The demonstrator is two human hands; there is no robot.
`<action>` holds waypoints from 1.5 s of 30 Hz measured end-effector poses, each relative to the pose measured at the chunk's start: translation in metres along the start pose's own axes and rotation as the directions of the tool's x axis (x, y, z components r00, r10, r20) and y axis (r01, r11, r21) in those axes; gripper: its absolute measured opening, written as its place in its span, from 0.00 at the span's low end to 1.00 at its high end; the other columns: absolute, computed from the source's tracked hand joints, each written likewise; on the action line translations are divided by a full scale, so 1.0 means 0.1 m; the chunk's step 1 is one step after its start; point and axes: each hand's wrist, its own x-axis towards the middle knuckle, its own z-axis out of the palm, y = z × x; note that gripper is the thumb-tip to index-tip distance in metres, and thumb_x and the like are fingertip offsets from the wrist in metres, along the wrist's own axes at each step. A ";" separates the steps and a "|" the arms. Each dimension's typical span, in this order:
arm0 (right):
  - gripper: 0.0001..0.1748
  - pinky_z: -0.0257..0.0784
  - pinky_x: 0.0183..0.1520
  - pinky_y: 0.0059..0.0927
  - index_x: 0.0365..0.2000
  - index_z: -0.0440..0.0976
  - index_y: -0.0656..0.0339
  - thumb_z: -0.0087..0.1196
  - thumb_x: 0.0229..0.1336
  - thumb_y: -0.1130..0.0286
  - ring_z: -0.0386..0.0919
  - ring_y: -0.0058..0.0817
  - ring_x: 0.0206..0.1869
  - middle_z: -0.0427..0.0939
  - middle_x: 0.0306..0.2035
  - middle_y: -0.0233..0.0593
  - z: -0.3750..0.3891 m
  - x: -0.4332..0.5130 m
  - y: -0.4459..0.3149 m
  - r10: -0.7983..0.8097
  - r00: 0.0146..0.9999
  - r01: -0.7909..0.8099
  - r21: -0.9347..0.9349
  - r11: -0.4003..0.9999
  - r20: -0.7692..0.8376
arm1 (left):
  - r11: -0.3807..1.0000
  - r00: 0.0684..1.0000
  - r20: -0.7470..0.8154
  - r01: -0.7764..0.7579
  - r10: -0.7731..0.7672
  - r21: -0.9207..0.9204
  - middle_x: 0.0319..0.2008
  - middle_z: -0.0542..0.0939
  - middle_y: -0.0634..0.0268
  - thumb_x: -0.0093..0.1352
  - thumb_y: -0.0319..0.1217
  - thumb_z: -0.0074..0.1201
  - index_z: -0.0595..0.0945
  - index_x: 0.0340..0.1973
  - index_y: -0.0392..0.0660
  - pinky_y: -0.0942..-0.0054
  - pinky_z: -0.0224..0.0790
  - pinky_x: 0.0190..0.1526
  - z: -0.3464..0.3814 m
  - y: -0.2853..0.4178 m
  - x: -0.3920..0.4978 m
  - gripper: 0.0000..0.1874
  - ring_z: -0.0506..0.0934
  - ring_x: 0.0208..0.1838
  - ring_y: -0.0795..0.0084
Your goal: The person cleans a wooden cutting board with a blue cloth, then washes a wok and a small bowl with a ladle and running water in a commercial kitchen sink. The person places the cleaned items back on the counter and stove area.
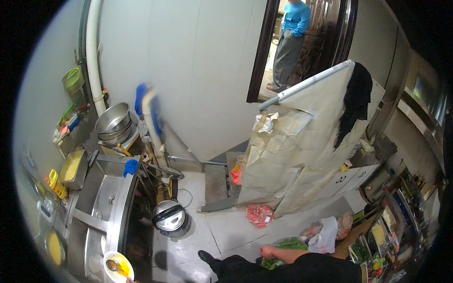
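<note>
At the bottom left, the fingertips of my left hand [132, 281] are just in view at the rim of a white bowl [130, 267] and the handle of a metal ladle [112, 265]. Yellow liquid, like beaten egg, lies in the bowl, beside the sink's edge. Which of the two the fingers grip cannot be told. My right hand [268, 251] hangs over the floor with its fingers curled in and nothing visible in them. Below and beside it lie leafy greens [292, 243].
A double steel sink [115, 219] runs along the left. A lidded pot [170, 220] and a red bag [259, 215] stand on the tiled floor. Food trays [380, 234] line the right. A person [292, 39] stands in the doorway beyond a paper-covered partition [279, 166].
</note>
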 end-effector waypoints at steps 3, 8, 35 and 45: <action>0.21 0.78 0.52 0.58 0.39 0.84 0.63 0.47 0.65 0.58 0.83 0.62 0.46 0.85 0.43 0.59 -0.32 0.77 -0.34 -0.091 0.994 0.088 -0.061 0.994 -0.054 | 0.998 0.996 0.064 -0.062 0.062 -0.007 0.42 0.74 0.62 0.79 0.42 0.54 0.74 0.60 0.40 0.60 0.70 0.38 -0.08 0.04 0.51 0.22 0.71 0.36 0.65; 0.20 0.78 0.55 0.56 0.41 0.84 0.65 0.47 0.65 0.62 0.83 0.59 0.49 0.85 0.46 0.59 -0.94 1.76 -1.08 -0.161 0.984 0.163 0.032 0.986 -0.078 | 0.948 0.924 0.283 -0.297 0.256 0.112 0.44 0.73 0.64 0.78 0.43 0.53 0.74 0.62 0.42 0.62 0.70 0.39 -0.32 0.20 1.03 0.23 0.71 0.37 0.67; 0.17 0.78 0.50 0.59 0.33 0.82 0.64 0.50 0.66 0.61 0.83 0.61 0.45 0.85 0.40 0.58 -2.02 3.28 -4.75 -0.564 0.822 0.543 -0.185 0.819 -0.083 | 0.998 0.998 0.027 -0.055 0.055 -0.008 0.40 0.78 0.62 0.77 0.41 0.54 0.76 0.61 0.42 0.61 0.75 0.41 0.54 1.77 2.13 0.22 0.77 0.38 0.64; 0.13 0.78 0.51 0.50 0.42 0.82 0.62 0.56 0.65 0.65 0.84 0.48 0.46 0.86 0.42 0.51 -2.84 2.58 -6.86 -0.669 0.737 0.669 0.041 0.743 0.097 | 0.960 0.975 -0.222 -0.051 -0.012 -0.275 0.37 0.81 0.60 0.78 0.44 0.53 0.78 0.60 0.42 0.62 0.78 0.41 -0.76 1.65 2.14 0.22 0.80 0.38 0.62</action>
